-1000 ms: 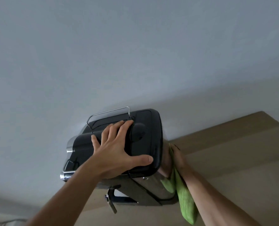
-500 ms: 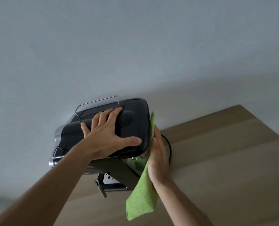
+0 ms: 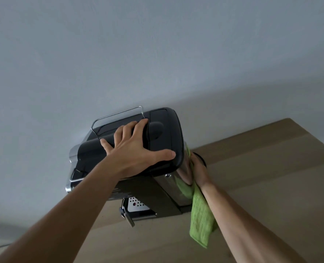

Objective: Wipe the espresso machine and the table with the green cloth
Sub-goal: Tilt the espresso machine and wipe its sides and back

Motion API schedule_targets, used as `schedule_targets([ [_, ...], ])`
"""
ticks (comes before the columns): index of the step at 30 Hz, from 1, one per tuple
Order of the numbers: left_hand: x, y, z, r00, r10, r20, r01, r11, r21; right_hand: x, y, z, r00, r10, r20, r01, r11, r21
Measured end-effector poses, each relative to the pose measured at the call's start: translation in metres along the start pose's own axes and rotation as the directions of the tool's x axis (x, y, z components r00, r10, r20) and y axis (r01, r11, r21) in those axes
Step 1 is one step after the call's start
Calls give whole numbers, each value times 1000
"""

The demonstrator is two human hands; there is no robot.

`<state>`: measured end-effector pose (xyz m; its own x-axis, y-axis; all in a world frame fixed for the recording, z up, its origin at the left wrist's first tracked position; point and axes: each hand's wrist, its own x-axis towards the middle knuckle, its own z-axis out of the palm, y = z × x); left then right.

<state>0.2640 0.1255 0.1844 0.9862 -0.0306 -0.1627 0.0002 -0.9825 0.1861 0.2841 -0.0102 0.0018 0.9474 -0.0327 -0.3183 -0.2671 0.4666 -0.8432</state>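
Pressing with fingers stretched rather than curled, the right hand [image 3: 198,171] flattens the green microfibre cloth [image 3: 201,221] against the right side panel of the boxy espresso machine [image 3: 163,130], which is black plastic on top and brushed steel below. Whether the thumb hooks the fabric is hidden. Most of the cloth hangs loose below the wrist, down past the machine's base. The left hand [image 3: 136,149] lies spread and open on the black top, thumb over its front right edge, bracing and gripping nothing.

By its looks the cloth is light, limp and grippy, so it should follow the panel under palm pressure alone. The dangling tail could snag, though, and bunching it into the palm would give better control. The machine seems heavy and rigid, but its steel is slick and its top smooth, so steadying it from above suits better than lifting.

It stands at the back edge of the pale wooden table [image 3: 271,186], against the grey wall [image 3: 157,54]. A thin wire rail [image 3: 117,115] runs along its top and a perforated drip tray [image 3: 136,205] sits at its front.
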Motion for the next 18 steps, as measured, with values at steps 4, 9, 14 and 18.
schedule_targets([
  [4,5,5,0,1000,-26,-14,26,1000,-6,-35,-16,19,987,-138,77,118,968,223],
  [9,5,8,1,999,-46,-26,46,999,1,-74,-23,54,827,-554,-91,558,830,15],
  [14,6,8,1,998,-56,-18,56,998,13,-71,34,51,657,-688,-307,587,723,-364],
  [18,7,7,2,999,-49,-14,50,998,27,-52,75,22,811,-360,-462,303,933,-195],
])
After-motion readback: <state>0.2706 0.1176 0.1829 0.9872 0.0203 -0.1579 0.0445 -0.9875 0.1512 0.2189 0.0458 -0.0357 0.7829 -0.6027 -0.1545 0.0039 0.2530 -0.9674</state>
